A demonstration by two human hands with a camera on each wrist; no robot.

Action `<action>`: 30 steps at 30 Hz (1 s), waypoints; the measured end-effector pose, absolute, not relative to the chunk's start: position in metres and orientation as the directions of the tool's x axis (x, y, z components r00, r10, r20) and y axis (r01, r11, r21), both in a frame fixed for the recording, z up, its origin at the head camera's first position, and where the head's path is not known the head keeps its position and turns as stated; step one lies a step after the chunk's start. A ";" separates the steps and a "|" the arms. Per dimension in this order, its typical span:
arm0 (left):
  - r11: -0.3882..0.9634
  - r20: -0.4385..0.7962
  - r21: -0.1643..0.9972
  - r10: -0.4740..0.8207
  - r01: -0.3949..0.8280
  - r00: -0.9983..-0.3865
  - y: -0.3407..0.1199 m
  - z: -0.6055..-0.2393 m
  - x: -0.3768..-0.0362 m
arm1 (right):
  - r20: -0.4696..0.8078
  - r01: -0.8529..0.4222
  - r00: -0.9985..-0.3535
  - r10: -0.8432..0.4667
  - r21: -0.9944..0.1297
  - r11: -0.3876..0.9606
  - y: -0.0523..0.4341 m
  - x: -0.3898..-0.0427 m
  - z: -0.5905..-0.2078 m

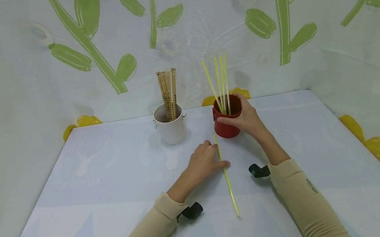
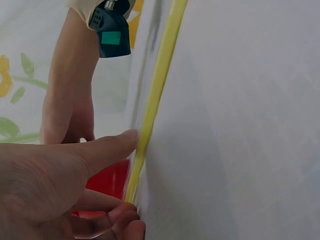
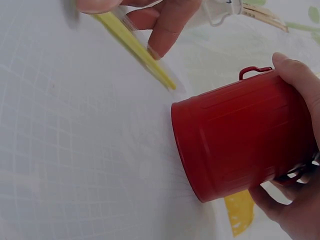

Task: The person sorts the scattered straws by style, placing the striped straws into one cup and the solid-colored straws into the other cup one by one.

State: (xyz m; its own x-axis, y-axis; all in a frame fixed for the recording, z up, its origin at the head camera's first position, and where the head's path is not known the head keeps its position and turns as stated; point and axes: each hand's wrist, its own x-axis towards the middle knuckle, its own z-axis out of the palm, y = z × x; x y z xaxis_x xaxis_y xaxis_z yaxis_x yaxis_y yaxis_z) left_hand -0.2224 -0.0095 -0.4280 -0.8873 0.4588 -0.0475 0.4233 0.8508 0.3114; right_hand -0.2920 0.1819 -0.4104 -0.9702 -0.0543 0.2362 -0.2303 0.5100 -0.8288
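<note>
A yellow straw lies lengthwise on the table, its near end toward me. My left hand is over its far half, thumb and fingertips touching it but spread well apart along its length. In the left wrist view the extended thumb meets the straw, and the loosely bent fingers are by its end. My right hand grips the small red bucket from its right side, thumb in front and fingers around the back. Several yellow straws stand in that bucket. In the right wrist view the bucket shows its side handles.
Left of the red bucket stands a white bucket holding several brown paper-wrapped sticks with print on them. A pale patterned cloth covers the table. Flower-printed sheeting rises behind and at both sides.
</note>
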 end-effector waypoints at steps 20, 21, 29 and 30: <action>0.817 -0.055 0.375 0.491 0.437 -0.870 -0.017 -0.423 -0.224 | 0.242 -0.237 -0.969 -0.058 -0.831 0.504 0.182 -0.292 -0.411; 0.818 -0.057 0.374 0.491 0.438 -0.869 -0.017 -0.423 -0.224 | 0.242 -0.237 -0.969 -0.058 -0.831 0.504 0.182 -0.293 -0.411; 0.812 -0.096 0.395 0.501 0.429 -0.860 -0.019 -0.420 -0.227 | 0.239 -0.235 -0.969 -0.059 -0.830 0.506 0.182 -0.293 -0.411; 0.811 -0.100 0.398 0.502 0.428 -0.859 -0.020 -0.420 -0.228 | 0.238 -0.235 -0.969 -0.058 -0.830 0.506 0.182 -0.293 -0.411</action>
